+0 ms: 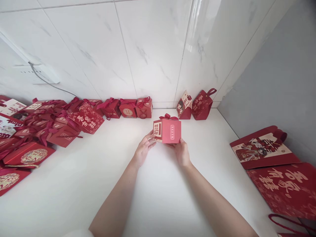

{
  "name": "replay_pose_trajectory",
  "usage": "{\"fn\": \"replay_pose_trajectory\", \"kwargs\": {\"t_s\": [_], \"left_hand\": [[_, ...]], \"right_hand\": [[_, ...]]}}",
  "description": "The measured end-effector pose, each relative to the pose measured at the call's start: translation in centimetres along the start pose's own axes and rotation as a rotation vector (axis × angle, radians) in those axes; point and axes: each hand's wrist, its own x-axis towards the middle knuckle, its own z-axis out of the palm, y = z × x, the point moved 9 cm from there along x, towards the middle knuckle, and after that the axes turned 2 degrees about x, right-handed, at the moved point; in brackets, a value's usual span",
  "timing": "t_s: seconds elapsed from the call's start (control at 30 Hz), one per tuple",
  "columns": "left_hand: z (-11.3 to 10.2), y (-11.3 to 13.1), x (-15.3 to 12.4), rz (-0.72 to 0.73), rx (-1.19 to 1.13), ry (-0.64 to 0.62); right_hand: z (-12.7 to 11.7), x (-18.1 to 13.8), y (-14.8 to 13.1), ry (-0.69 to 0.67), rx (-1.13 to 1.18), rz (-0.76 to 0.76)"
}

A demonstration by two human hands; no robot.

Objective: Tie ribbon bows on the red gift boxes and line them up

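Note:
A small red gift box (167, 130) with a ribbon bow on top and a cream label on its left face is held over the white tabletop (103, 177). My left hand (142, 151) grips the box's left lower corner with curled fingers. At the box's right lower corner my right hand (181, 152) holds it from below. Both forearms reach in from the bottom of the view.
Several red gift boxes with ribbons (61, 121) crowd the left side and back wall. Two red handled bags (196, 104) stand at the back right. Flat red paper bags (283, 177) lie at the right edge. A marble-tiled wall (138, 49) rises behind.

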Motion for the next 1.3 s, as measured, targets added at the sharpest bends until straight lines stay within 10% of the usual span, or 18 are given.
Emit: {"fn": "replay_pose_trajectory", "kwargs": {"t_s": [0.43, 1.0, 1.3], "left_hand": [[4.2, 1.0, -1.3, 0.285, 0.772, -0.14], [1.6, -1.0, -0.4, 0.072, 0.679, 0.075], [1.5, -0.2, -0.1, 0.118, 0.463, 0.05]], "right_hand": [[-1.9, 0.7, 0.8, 0.07, 0.32, 0.233], [-2.0, 0.9, 0.6, 0.029, 0.265, 0.205], [0.1, -1.8, -4.2, 0.15, -0.436, -0.327]]}}
